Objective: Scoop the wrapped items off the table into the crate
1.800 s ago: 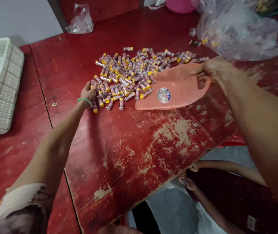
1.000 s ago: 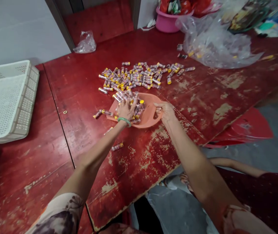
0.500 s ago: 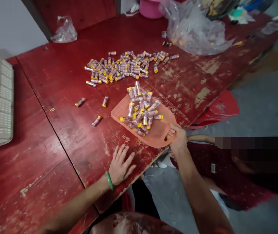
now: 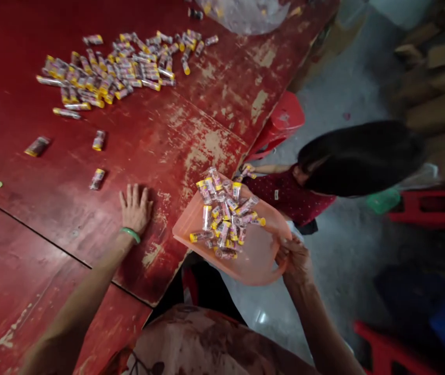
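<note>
My right hand (image 4: 295,259) grips the handle end of an orange plastic scoop tray (image 4: 255,263). Several small clear tubes with yellow caps (image 4: 224,229) lie heaped in it. The tray hangs over the table's corner edge, partly past it. My left hand (image 4: 135,211), a green bangle at the wrist, rests flat on the red table (image 4: 136,273) with its fingers spread, holding nothing. A few loose tubes (image 4: 97,179) lie beyond and left of it. Farther back spreads a large pile of the same tubes (image 4: 124,67).
Right of the table stands another person (image 4: 290,187), whose hand holds some tubes at the edge. A red stool (image 4: 287,112) is beside the table. A clear plastic bag (image 4: 245,15) lies at the back. Cardboard boxes (image 4: 441,99) are stacked at far right.
The view has swung to the right. My right hand has drawn the loaded tray off the tabletop, out past the edge. My left hand stays flat on the table.
</note>
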Demonstrator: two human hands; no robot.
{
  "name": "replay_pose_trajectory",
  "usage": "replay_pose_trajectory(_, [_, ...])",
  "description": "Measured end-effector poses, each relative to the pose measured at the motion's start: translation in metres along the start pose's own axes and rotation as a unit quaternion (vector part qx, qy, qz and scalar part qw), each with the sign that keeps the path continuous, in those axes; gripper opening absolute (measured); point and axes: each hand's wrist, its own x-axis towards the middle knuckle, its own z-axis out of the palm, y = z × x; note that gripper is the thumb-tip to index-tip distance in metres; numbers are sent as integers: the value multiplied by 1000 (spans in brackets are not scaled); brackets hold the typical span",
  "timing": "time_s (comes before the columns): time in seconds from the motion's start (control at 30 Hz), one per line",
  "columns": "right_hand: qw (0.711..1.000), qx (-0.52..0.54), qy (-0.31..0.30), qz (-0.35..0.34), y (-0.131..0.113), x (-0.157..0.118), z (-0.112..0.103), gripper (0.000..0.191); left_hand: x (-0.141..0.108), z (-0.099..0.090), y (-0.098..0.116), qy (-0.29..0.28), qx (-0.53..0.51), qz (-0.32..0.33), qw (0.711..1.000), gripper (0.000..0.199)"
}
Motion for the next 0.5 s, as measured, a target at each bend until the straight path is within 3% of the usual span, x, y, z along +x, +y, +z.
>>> replay_pose_trajectory(0.13, [998,16,49,43,20,-26,-33,29,12,-8,-6,21,-12,-47,999,51])
replay_pose_trajectory(0.27, [994,22,79,72,34,-40,-66,29,18,-14,-2,81,14,-65,995,53])
replay_pose_trajectory(0.37, [991,19,92,95,45,-48,-88,27,17,-12,20,107,4,32,994,45])
replay_pose_trajectory(0.5, [988,9,104,116,61,-57,-115,25,4,7,87,50,-67,205,975,28])
